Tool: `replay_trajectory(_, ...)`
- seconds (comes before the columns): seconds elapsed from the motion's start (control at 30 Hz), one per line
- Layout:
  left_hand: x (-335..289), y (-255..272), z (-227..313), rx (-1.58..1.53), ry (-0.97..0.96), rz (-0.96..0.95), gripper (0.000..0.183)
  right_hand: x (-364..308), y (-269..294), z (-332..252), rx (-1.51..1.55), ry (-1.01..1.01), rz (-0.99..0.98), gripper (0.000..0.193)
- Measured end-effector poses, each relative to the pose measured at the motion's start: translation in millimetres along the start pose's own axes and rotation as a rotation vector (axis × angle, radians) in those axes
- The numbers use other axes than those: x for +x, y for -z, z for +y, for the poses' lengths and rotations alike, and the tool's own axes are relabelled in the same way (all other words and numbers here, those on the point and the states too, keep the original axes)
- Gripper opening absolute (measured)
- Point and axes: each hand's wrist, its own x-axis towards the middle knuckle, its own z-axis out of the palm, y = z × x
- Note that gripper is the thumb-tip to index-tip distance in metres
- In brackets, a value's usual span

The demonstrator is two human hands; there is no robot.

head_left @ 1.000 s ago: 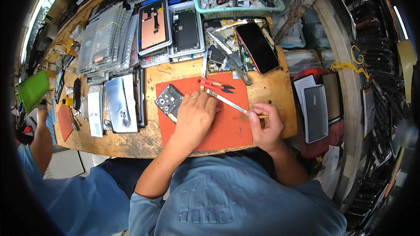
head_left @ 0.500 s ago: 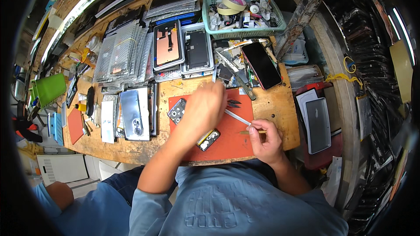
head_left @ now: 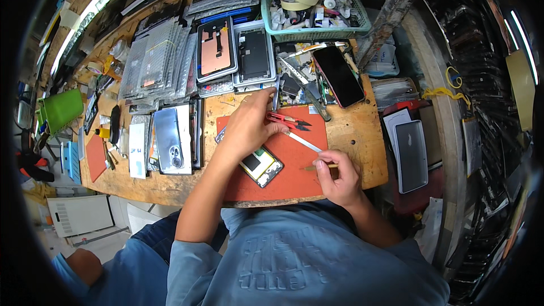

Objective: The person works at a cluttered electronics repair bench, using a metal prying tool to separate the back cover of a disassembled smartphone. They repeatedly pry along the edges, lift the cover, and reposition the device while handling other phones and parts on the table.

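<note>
My left hand (head_left: 252, 123) is over the upper part of the red mat (head_left: 309, 187), its thumb and fingers apart. Its thumb lies beside red-handled snips (head_left: 290, 120) and the far end of a thin white strip (head_left: 304, 141). The strip's near end meets the fingertips of my right hand (head_left: 340, 178). Those fingers are closed on a thin brown stick (head_left: 310, 168) that points left. Under my left wrist lies an opened phone (head_left: 263, 167), its inside facing up and its far part mostly hidden.
A dark-screened phone (head_left: 338, 76) rests on a tray of tools and small parts. Behind it stands a green basket (head_left: 317, 34) of loose items. Wrapped panels (head_left: 156, 65) are stacked at the back left. A blue phone (head_left: 168, 139) lies left of the mat. Another person's arm (head_left: 82, 269) is at lower left.
My left hand has shifted a little left and nearer to me, uncovering the snips' red handles and more of the opened phone. My right hand has moved slightly, still with the stick.
</note>
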Motion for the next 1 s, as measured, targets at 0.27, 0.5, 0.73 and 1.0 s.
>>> replay_trajectory(0.27,5,-19,-5,-0.191,0.105,0.103,0.03,-3,0,11,0.016,-0.012,0.024,0.021)
replay_trajectory(0.5,46,-30,4,-0.202,0.073,0.359,0.013,2,-1,10,0.063,-0.022,0.013,0.017)
replay_trajectory(0.73,-21,32,2,-0.086,0.068,0.571,0.019,7,3,-14,0.093,-0.069,-0.036,0.033)
replay_trajectory(1.0,-152,27,-18,0.006,0.265,0.584,0.014,56,-3,-34,-0.146,0.017,-0.238,0.016)
